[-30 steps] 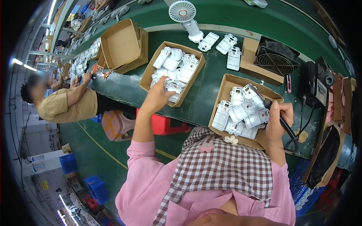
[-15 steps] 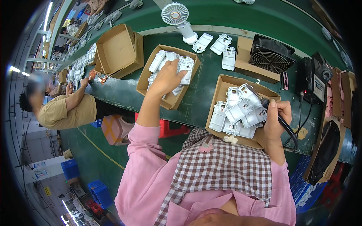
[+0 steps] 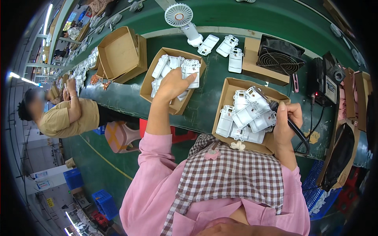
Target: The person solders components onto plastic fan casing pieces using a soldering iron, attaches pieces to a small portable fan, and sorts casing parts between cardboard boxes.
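My right hand (image 3: 285, 124) grips the black handle of a soldering iron (image 3: 296, 130). Its metal tip reaches over the white plastic housings (image 3: 250, 114) heaped in the right cardboard box (image 3: 221, 88). My left hand (image 3: 172, 85) is over the left cardboard box (image 3: 149, 84), thumb and forefinger spread apart. The thumb touches the edge of a white housing (image 3: 192, 67) in that box; the other fingertips are partly hidden among the pieces. Small metal parts show at the ends of several housings.
Loose white housings (image 3: 235, 61) lie behind the boxes, next to a white fan (image 3: 179, 15). A black fan (image 3: 280, 55) and a black soldering station (image 3: 323, 84) stand at the right. Stacked cardboard boxes (image 3: 120, 51) are at the left; a co-worker (image 3: 67, 114) sits beyond.
My left hand has drawn slightly inward over the left box, its fingertips a little nearer me. The right hand still holds the soldering iron. The co-worker's arm has bent upward.
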The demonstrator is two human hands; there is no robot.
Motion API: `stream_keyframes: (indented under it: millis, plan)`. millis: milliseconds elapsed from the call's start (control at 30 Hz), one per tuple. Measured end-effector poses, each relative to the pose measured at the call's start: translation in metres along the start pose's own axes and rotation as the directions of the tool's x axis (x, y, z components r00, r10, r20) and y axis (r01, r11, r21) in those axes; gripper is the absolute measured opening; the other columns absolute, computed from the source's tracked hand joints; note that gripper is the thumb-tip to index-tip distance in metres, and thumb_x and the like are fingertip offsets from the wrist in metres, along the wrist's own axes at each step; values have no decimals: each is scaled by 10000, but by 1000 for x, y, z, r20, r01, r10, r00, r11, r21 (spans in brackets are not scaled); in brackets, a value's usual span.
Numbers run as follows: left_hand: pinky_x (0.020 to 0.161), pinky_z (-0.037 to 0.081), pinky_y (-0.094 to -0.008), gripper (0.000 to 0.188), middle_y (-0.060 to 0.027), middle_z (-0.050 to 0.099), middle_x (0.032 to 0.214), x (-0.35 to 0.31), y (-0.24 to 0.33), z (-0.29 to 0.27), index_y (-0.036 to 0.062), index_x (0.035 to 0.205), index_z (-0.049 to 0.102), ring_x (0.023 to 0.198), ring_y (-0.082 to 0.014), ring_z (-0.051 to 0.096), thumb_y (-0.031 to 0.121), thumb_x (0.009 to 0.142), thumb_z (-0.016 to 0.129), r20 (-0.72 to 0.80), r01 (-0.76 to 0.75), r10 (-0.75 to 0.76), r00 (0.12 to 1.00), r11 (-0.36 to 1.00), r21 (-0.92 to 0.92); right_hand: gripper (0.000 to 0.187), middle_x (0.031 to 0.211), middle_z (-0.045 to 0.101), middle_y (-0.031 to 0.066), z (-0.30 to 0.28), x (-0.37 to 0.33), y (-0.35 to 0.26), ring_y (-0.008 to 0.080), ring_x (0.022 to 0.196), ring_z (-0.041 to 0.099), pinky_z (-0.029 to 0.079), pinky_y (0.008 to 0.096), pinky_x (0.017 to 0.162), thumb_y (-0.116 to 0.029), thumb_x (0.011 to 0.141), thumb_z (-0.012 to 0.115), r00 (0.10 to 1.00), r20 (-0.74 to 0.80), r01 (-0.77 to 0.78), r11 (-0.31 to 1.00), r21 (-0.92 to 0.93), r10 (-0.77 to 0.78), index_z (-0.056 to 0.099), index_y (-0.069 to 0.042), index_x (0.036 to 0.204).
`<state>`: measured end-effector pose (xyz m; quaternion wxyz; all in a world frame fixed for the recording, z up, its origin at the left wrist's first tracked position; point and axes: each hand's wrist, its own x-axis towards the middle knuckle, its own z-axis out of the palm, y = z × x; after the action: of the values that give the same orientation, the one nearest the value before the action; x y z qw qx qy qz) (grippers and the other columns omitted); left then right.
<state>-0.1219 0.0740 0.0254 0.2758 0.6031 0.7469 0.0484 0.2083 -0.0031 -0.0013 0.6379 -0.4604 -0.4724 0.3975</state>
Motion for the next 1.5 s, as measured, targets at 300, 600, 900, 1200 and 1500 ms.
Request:
stream_keyframes:
  millis: [300,600,900,1200,1500]
  plan:
    - [913,431,-367,717,-279,570,1143,3,-12,22,-147,1223,436,1081,-337,562,371,793,683,-68,-31,4,998,916,-400,176,634,447,-29,2,-1,1,25,506,349,273,178,457,-49,891,578,998,-52,45,999,-17,-46,450,-65,771]
    - [732,584,-450,411,-140,614,1026,-29,-5,-5,2,1194,497,903,-289,645,90,817,636,-77,-48,184,980,-156,-987,178,604,401,-23,-2,0,4,40,490,313,243,194,434,-63,891,568,988,-84,134,991,11,-133,434,-68,775]
    - [817,500,-300,475,-72,620,1017,-49,92,82,-7,1156,491,909,-144,615,-15,738,718,-3,-2,295,955,-3,-1000,153,632,407,-7,4,-10,-10,48,509,342,273,198,455,-109,885,562,988,-117,110,990,90,-99,422,-63,843]
    - [764,515,-282,503,-99,640,1015,-36,104,111,-36,1148,486,888,-139,624,34,725,749,-74,-140,269,960,237,-961,148,705,573,45,-3,-16,-8,63,608,493,412,215,554,-47,864,632,996,39,80,993,-81,-77,487,-20,858]
    - [768,514,-281,497,-104,639,1025,-34,102,113,-29,1146,496,895,-141,624,51,729,755,-87,-158,268,959,255,-954,149,668,564,23,2,-11,-4,41,579,479,392,206,518,-34,846,649,997,6,74,990,-124,-73,508,-18,799]
